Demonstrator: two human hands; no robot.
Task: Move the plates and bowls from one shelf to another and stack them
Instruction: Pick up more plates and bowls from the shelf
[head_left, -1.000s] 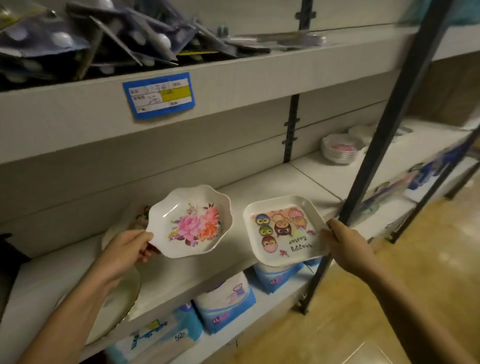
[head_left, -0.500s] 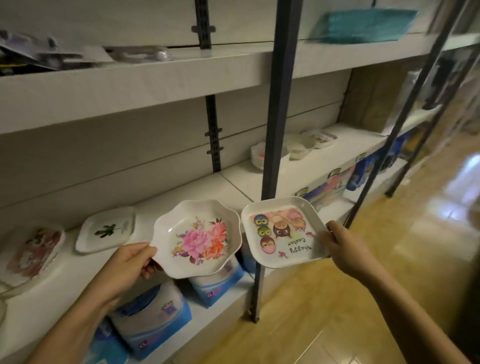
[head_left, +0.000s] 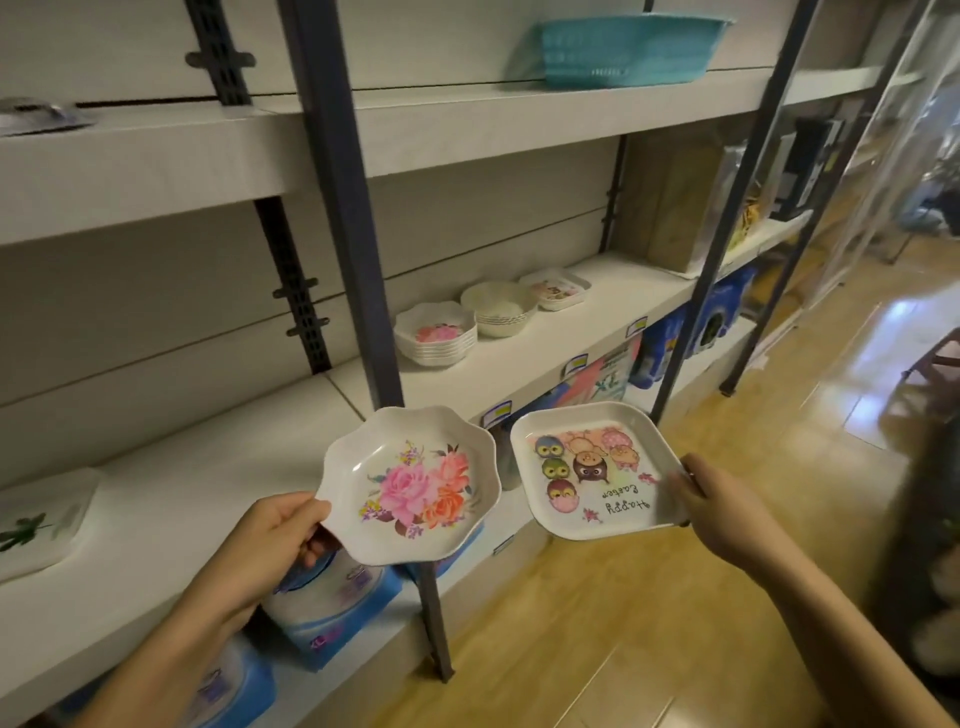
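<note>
The left grip (head_left: 270, 535) is closed on the near-left edge of a scalloped flower plate (head_left: 410, 486), with the thumb lying on the rim and the fingers curled underneath. The plate is held roughly level in the air, in front of the middle shelf (head_left: 171, 509). Its far edge overlaps the dark upright post (head_left: 353, 234) in this view.

The right grip (head_left: 727, 504) pinches the right edge of a square owl plate (head_left: 597, 467) (the words "Happy Easter" read upside down from here). The thumb is on top of the rim and the fingers are hidden below. That plate is tipped slightly toward the camera and hangs in front of the shelving, mostly above the wooden floor (head_left: 623, 623). It is just beside the flower plate, with a narrow gap between the two, so they do not touch.

Farther along the middle shelf, past the post, three piles stand in a row. There is a stack of flower plates (head_left: 436, 335), a stack of white bowls (head_left: 498, 309) beside it, and a short stack of square plates (head_left: 558, 288) beyond. At the far left of the same shelf lies a leaf plate (head_left: 41, 519), blurred. A teal basket (head_left: 628, 47) sits on the top shelf. Blue and white packs (head_left: 332, 597) sit on the bottom shelf beneath the left arm.
</note>
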